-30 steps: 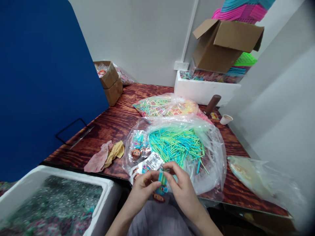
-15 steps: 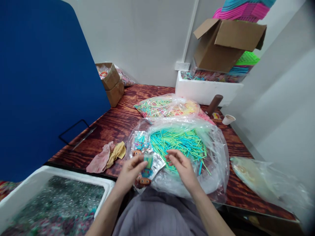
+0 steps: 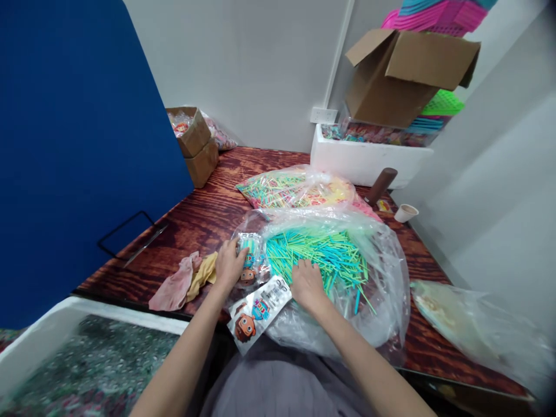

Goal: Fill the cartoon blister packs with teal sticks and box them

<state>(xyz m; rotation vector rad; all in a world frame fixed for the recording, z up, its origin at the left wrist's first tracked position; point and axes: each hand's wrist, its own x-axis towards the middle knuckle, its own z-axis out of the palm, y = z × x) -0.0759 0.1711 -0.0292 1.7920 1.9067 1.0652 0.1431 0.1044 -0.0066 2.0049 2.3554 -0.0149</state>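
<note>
Blue panel (image 3: 87, 145) hogs the whole left side, chopped off by the picture's edge and blocking part of the wood-grain table (image 3: 182, 226). White foam tub (image 3: 130, 313) at bottom left is cropped too, and what's in it is too blurry for me to name. Clear plastic bag (image 3: 386, 301) is spread over the near part of the table, with a heap of green and blue sticks (image 3: 330, 255) on it.

Both bare forearms come up from the bottom edge, wide apart low down and angling inward, and the hands are apart from each other. Left hand (image 3: 229, 266) is back-up, fingers pointing away, resting at the left side of some filled packets (image 3: 248, 275). It covers part of them, so can't tell if it's gripping one. Right hand (image 3: 307, 284) has its knuckles up and fingers curled down at the near left edge of the heap. Fingertips are hidden, so no clue if they're pinching any sticks. One silvery packet (image 3: 260, 313) with a cartoon face lies slantwise between the forearms, sticking out past the table's near edge.
</note>
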